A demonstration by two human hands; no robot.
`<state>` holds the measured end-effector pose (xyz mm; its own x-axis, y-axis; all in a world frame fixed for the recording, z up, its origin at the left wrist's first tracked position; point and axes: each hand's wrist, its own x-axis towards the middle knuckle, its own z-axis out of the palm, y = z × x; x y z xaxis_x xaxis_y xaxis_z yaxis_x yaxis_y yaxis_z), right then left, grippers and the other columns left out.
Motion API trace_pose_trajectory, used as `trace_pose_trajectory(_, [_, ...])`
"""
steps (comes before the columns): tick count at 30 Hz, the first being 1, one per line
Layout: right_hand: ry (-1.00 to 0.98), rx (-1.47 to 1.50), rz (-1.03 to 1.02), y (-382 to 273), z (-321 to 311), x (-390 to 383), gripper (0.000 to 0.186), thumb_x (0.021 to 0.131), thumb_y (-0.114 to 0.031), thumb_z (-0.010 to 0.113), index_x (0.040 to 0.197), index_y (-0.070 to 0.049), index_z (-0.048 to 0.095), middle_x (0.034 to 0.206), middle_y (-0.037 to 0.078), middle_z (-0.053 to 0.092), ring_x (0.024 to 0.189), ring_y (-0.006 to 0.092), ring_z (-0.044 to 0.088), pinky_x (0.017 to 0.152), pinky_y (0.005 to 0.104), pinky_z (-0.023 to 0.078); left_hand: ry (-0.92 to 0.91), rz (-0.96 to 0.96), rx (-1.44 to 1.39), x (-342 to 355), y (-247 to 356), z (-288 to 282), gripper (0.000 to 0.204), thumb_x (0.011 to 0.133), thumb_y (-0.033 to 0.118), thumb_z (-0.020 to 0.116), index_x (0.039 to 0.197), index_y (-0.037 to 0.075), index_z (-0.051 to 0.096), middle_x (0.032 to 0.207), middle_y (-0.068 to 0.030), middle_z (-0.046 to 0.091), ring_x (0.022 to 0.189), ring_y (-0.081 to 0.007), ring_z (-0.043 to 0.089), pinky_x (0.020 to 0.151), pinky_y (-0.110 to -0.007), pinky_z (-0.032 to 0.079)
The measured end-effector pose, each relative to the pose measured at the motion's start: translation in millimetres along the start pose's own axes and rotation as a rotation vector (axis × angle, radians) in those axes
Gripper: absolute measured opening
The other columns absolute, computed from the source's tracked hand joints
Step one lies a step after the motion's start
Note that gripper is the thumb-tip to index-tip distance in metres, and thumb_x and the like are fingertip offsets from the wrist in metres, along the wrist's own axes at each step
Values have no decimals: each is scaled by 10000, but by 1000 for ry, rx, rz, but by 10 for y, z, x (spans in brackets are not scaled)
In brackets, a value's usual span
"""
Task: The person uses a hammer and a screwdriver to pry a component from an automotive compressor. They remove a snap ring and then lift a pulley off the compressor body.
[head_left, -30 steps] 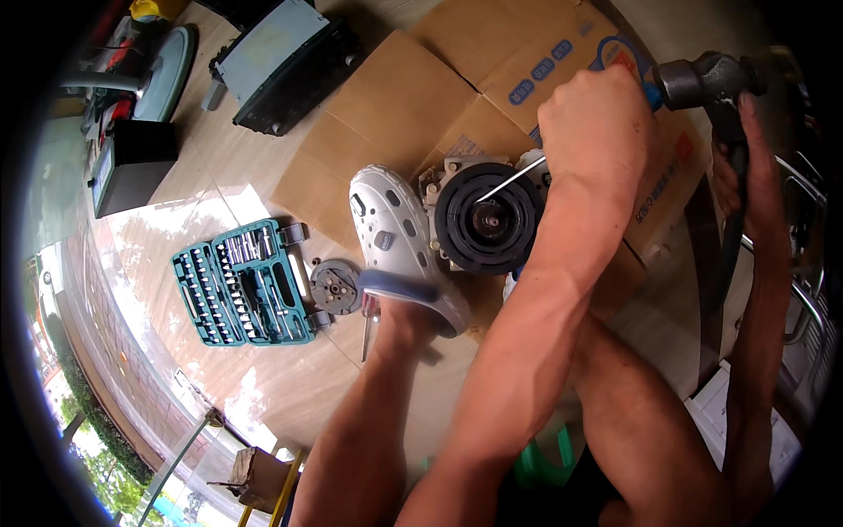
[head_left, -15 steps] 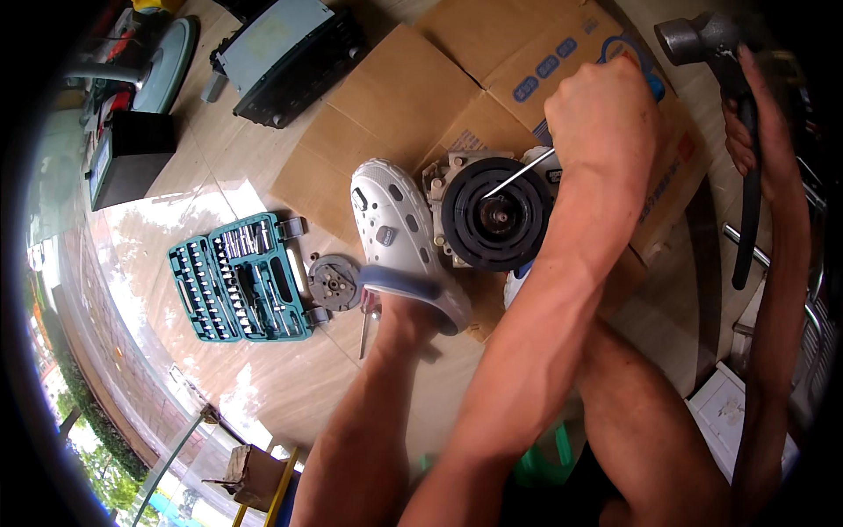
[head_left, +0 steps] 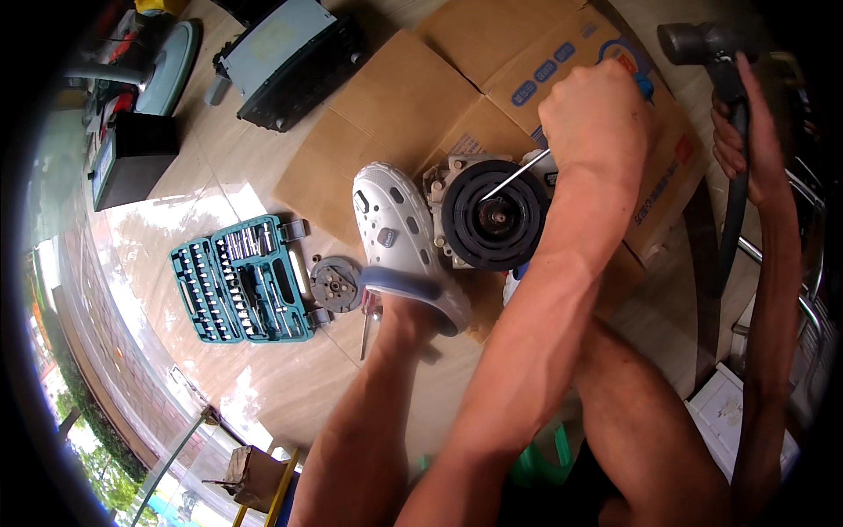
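Where flattened brown cardboard (head_left: 395,105) covers the tiled floor (head_left: 263,378), a compressor-like metal unit (head_left: 457,176) with a black round pulley (head_left: 493,220) facing up rests on it, near the middle of view. Left foot in a white clog (head_left: 399,241) presses against the unit's left side, touching it. Left hand (head_left: 593,119), grip closed around a screwdriver (head_left: 514,176) with a blue handle end showing past the knuckles; the thin metal shaft slants down-left, its tip at the pulley's hub. Right hand (head_left: 738,123), up at the right edge, grip wrapped around the dark handle of a hammer (head_left: 711,53); grey steel head raised above and to the right of the left hand, well apart from the screwdriver. Off to the left on the bare floor: an open teal socket set case (head_left: 241,281), sockets and bits in rows. Just beside its right edge, a small round metal clutch plate (head_left: 335,284), lying flat. Far upper left, a black boxy device (head_left: 285,57) and a dark battery-like block (head_left: 132,162).
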<state>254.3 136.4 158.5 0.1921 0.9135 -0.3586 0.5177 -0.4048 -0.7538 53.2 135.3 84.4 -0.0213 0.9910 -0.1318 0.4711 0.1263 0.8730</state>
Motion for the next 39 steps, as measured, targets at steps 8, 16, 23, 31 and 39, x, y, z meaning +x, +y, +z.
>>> trace_pose_trajectory(8, [-99, 55, -38, 124, 312, 288, 594, 1024, -680, 437, 798, -132, 475, 480, -67, 342, 307, 39, 319, 305, 210, 291, 71, -83, 104, -17, -288, -67, 245, 748, 169, 735, 875, -37, 772, 879, -278, 736, 878, -438, 741, 800, -464, 608])
trace_pose_trajectory(16, [-122, 38, -42, 173, 337, 378, 606, 1014, -692, 447, 788, -130, 478, 477, -74, 333, 310, 36, 321, 307, 206, 293, 80, -72, 120, -8, -340, -80, 238, 751, 176, 748, 862, -33, 772, 862, -275, 736, 863, -430, 744, 787, -457, 612])
trace_pose_trajectory(23, [-125, 7, -16, 122, 293, 336, 617, 1006, -702, 456, 779, -128, 480, 474, -79, 325, 312, 33, 323, 309, 204, 295, 104, -66, 82, 9, -266, -46, 244, 744, 185, 767, 848, -36, 769, 857, -278, 732, 850, -436, 739, 785, -457, 611])
trace_pose_trajectory(31, [-111, 47, -71, -47, 253, 455, 595, 1022, -674, 446, 799, -123, 487, 483, -81, 316, 316, 27, 320, 316, 195, 293, 142, -35, 67, 40, -282, -22, 227, 734, 170, 775, 829, -37, 763, 838, -277, 729, 850, -443, 736, 784, -472, 606])
trace_pose_trajectory(39, [-145, 34, -116, -187, 680, 449, 541, 1064, -605, 415, 850, -115, 496, 504, -77, 308, 324, 17, 311, 326, 182, 287, 180, -136, 87, 3, -450, -208, 205, 779, 147, 725, 849, -42, 763, 891, -283, 735, 888, -441, 738, 813, -479, 601])
